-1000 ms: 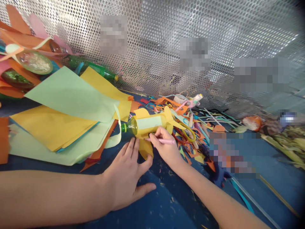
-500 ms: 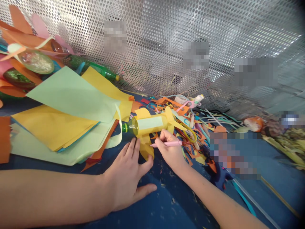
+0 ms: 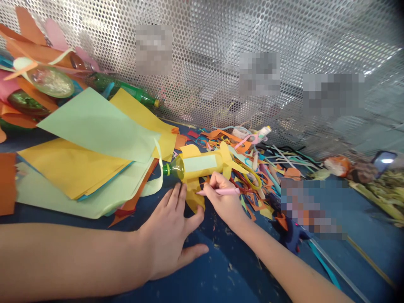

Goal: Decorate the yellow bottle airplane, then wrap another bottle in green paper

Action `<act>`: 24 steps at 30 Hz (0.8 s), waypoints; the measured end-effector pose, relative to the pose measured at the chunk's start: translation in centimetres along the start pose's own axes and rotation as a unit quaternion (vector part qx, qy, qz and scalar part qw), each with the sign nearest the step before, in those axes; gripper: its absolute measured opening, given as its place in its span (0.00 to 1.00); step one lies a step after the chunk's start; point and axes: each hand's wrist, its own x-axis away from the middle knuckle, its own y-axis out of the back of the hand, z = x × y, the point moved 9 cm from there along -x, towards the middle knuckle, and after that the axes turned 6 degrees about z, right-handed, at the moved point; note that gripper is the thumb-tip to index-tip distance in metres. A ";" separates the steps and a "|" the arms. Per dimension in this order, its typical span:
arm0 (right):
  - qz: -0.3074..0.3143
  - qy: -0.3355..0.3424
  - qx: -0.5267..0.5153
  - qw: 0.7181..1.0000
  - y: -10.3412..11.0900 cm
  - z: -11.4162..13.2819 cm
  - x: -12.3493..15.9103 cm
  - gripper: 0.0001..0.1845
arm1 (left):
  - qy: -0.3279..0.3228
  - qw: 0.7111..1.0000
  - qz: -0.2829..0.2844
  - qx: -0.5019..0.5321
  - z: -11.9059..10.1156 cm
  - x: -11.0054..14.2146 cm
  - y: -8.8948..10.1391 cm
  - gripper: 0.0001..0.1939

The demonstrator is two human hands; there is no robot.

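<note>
Left hand flat on blue worktop, gripping nothing, fingertips at yellow paper flap. Right hand pinches pink pen, tip at same flap, just right of left hand's fingers. Green bottle, yellow paper around body, lies on side just beyond both hands, neck pointing left. Paper sheets beyond left forearm. Colored scraps beyond right hand. Perforated metal panel farthest back.
</note>
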 end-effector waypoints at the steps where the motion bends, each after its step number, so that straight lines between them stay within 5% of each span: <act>1: 0.006 -0.002 0.003 1.000 -0.1 -0.1 -0.1 0.17 | -0.002 1.000 0.001 0.001 0.0 0.0 0.0 0.33; 18: 0.063 0.014 -0.014 0.998 -1.5 -0.4 -0.7 0.15 | 0.006 1.000 -0.004 -0.017 -0.1 0.0 0.0 0.33; 24: -0.035 -0.012 -0.085 0.996 0.7 -0.2 -0.5 0.19 | -0.002 1.000 -0.003 -0.013 0.1 0.0 0.1 0.33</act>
